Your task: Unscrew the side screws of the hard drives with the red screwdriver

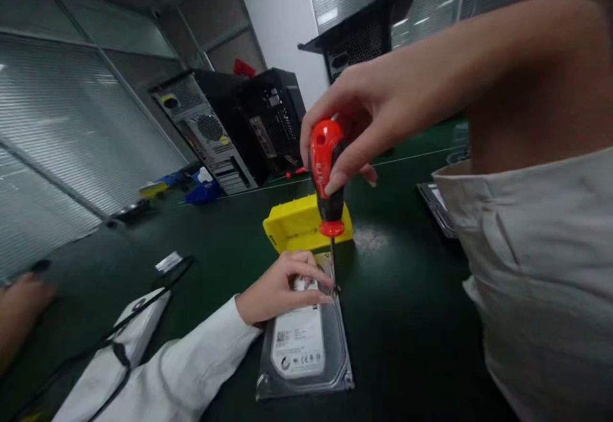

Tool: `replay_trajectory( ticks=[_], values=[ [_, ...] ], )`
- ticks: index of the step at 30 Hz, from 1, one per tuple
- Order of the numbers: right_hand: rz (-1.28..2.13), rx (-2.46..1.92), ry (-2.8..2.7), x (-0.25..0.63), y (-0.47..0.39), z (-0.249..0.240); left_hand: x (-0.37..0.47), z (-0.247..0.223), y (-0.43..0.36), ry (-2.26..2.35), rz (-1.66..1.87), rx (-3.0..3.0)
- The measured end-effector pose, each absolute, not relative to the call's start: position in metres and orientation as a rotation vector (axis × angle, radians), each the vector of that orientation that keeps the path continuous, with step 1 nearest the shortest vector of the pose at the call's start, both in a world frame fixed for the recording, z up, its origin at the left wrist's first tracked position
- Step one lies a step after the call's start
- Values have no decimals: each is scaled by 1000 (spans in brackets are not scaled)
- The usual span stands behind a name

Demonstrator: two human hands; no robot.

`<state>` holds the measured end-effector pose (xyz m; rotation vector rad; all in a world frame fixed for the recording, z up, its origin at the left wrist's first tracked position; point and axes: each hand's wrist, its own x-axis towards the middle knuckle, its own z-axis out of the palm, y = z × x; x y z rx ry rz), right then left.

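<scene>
A silver hard drive with a white label lies flat on the dark green tabletop. My left hand presses on its upper part, thumb and index finger reaching to the right edge beside the screwdriver's tip. In my right hand is a red and black screwdriver, gripped by the handle from above. Its shaft points straight down and meets the drive's right edge; the screw there is too small to make out. Just behind the drive stands a yellow plastic bin, partly covered by the screwdriver.
Black computer cases stand at the back. A white box-like object and a black cable lie left. Another person's blurred hand is at the far left. Another drive-like device lies right, beside light-coloured clothing.
</scene>
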<state>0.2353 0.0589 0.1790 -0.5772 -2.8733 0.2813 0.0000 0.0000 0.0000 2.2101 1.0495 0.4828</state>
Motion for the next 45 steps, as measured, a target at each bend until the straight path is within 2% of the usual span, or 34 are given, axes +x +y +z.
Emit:
replay_trajectory(
  ticks=[8,18,25,45],
  values=[
    [396,-709,-2883,233,60,176,-1,2,0,1043,478,2221],
    [418,-668,-2905,233,62,176,1,2,-1,1050,503,2201],
    [314,-586,-2880,232,61,176,3,-1,-3,1097,555,2164],
    [325,-567,-2888,233,61,176,8,-4,-4,1126,646,2124]
  ],
)
